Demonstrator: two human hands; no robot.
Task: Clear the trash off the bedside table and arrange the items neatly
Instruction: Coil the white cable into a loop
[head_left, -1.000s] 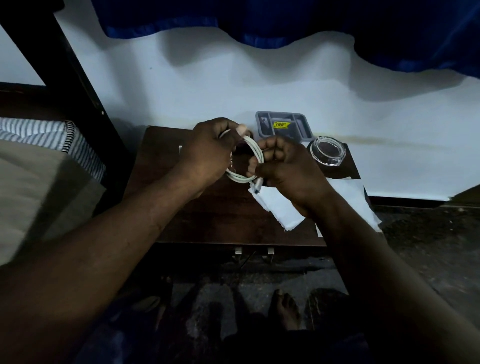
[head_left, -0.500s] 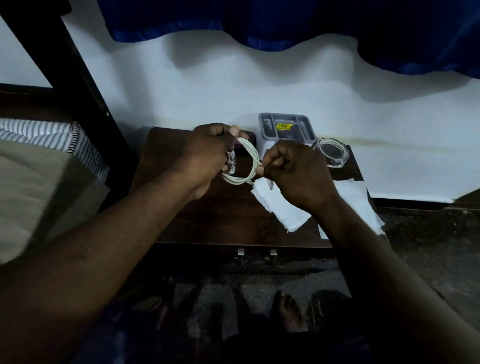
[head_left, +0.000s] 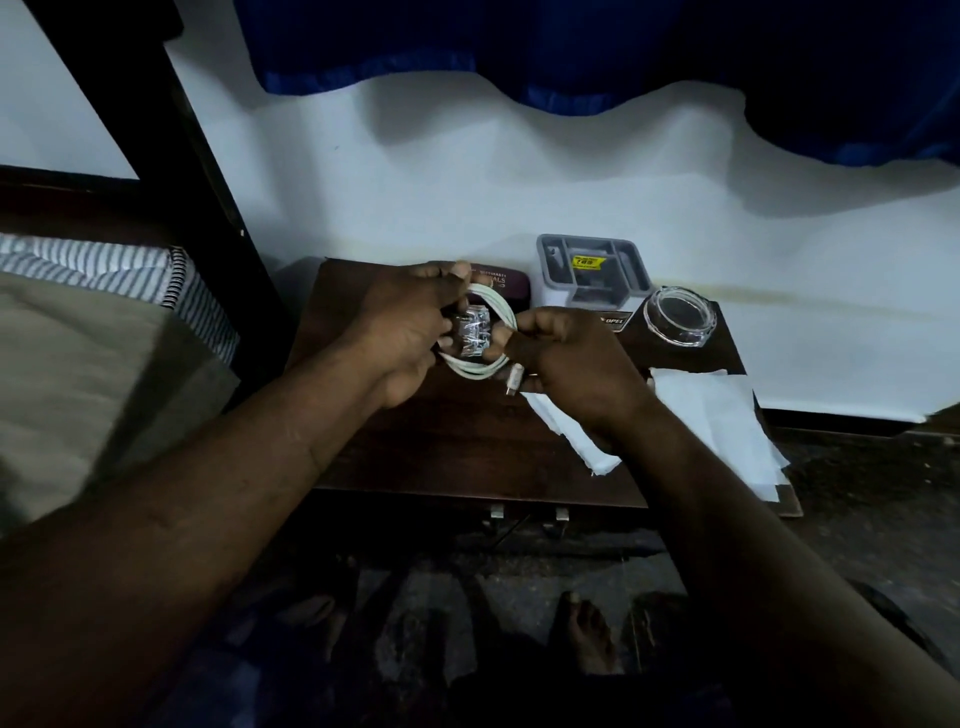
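Observation:
A white cable (head_left: 480, 366) is coiled into a small loop above the dark wooden bedside table (head_left: 441, 447). My left hand (head_left: 410, 327) grips the loop's left side, with a small shiny plastic-wrapped piece (head_left: 472, 338) showing inside the coil. My right hand (head_left: 566, 364) pinches the loop's right side, and the cable's plug end (head_left: 511, 382) sticks out below its fingers. White tissue paper (head_left: 717, 415) lies on the table's right part, partly under my right wrist.
At the table's back stand a grey compartment tray (head_left: 592, 270) with a yellow sticker, a clear glass jar (head_left: 678, 317) and a maroon case (head_left: 501, 283). A bed with a striped pillow (head_left: 104, 270) is at the left. My bare feet (head_left: 587, 634) are on the dark floor below.
Both hands have kept winding the cable; the loop has turned, the plug end now hangs below my right fingers, and the shiny wrapped piece shows inside the coil.

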